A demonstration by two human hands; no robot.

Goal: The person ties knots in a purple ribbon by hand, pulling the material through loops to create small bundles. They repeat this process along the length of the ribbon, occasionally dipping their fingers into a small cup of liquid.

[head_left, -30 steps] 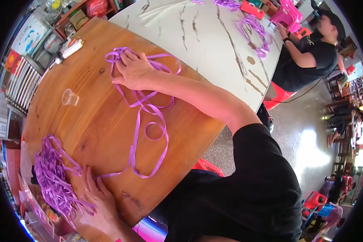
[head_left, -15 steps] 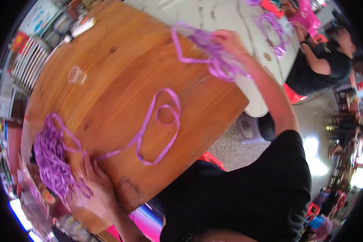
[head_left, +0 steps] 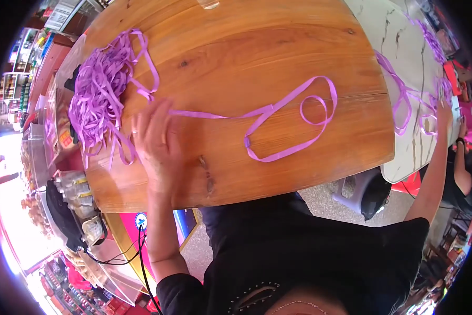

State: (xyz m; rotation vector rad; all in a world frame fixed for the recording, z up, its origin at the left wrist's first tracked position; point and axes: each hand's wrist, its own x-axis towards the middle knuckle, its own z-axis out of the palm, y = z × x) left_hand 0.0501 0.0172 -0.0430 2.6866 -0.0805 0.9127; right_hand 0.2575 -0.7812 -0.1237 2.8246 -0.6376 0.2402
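A large tangled pile of purple ribbon (head_left: pixel 102 86) lies at the left of the wooden table. My left hand (head_left: pixel 156 139) is beside the pile, its fingertips smeared by motion over a strand of this ribbon. To the right of the fingers, that strand stretches across the wood and ends in wide flat loops (head_left: pixel 291 152). My right hand (head_left: pixel 444 113) reaches out over the white marble-patterned table at the far right. Its fingers close on a looped bundle of purple ribbon (head_left: pixel 404 94), which spreads over the border between the two tables.
The wooden table (head_left: pixel 257 58) fills the middle, its front edge close to my body. More purple ribbon (head_left: pixel 430 42) lies on the white table (head_left: pixel 398 163). A co-worker's arm (head_left: pixel 460 157) is at the far right. A grey stool (head_left: pixel 354 191) stands below.
The view has turned, shifting the table and ribbon pile. My right hand has carried the ribbon bundle from above the wooden table's edge farther out over the white table. My left hand stays by the pile.
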